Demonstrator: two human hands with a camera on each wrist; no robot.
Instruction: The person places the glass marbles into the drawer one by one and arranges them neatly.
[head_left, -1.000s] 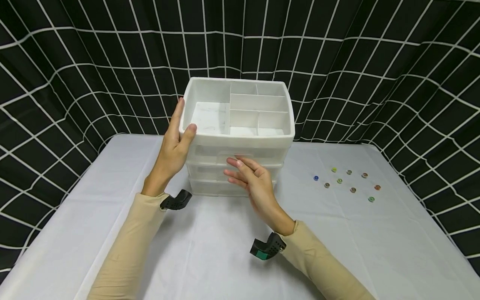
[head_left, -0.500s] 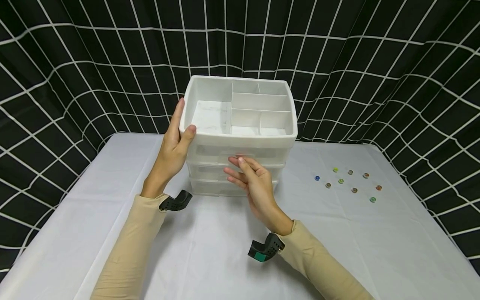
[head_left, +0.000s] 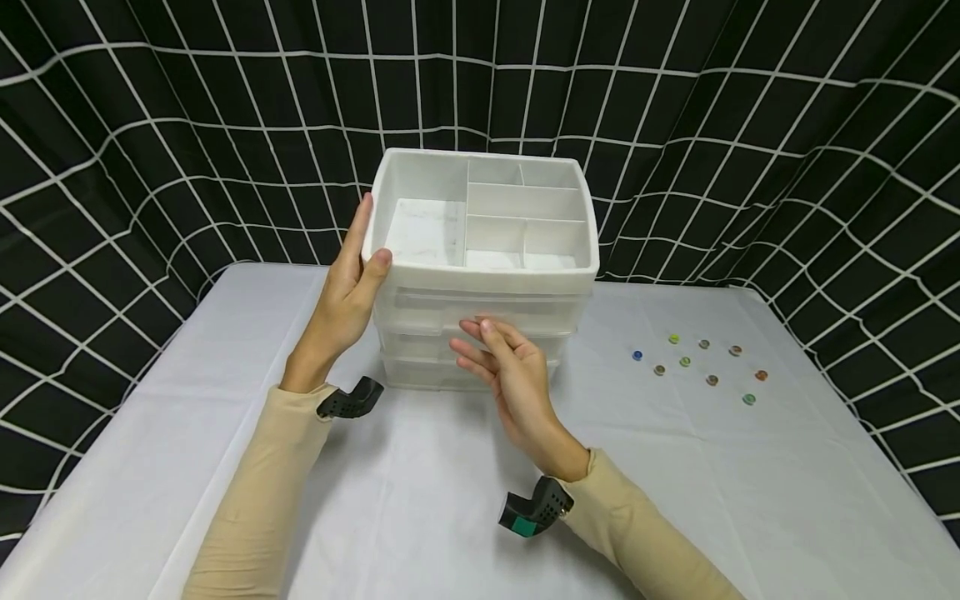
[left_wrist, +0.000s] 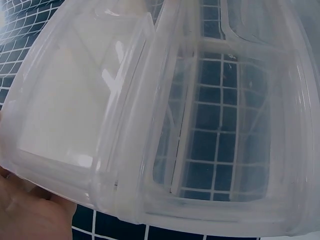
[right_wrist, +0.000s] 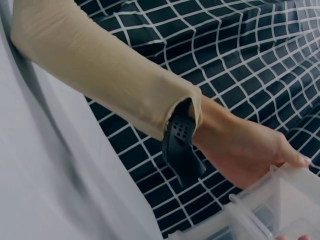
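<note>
A white plastic drawer organizer [head_left: 491, 280] has a divided tray on top and stacked translucent drawers below. My left hand [head_left: 339, 304] holds its upper left side, thumb over the front rim and fingers along the side wall. The left wrist view shows part of that hand beside the clear drawer fronts [left_wrist: 125, 150]. In front of the top drawer [head_left: 412, 311], my right hand [head_left: 517, 383] has thumb and index finger together at the pull on its front, the other fingers loosely spread. The right wrist view catches only its fingertips [right_wrist: 302, 237] at the bottom edge.
Several small coloured glass pieces, among them a blue one [head_left: 637, 355] and a green one [head_left: 749, 399], lie scattered on the white tablecloth [head_left: 675, 483] to the right. A black curtain with a white grid [head_left: 480, 92] surrounds the table's back and sides.
The top drawer's front stands slightly further forward from the organizer, and my right hand has come slightly nearer with it. My left hand keeps its hold; the view has shifted a little.
</note>
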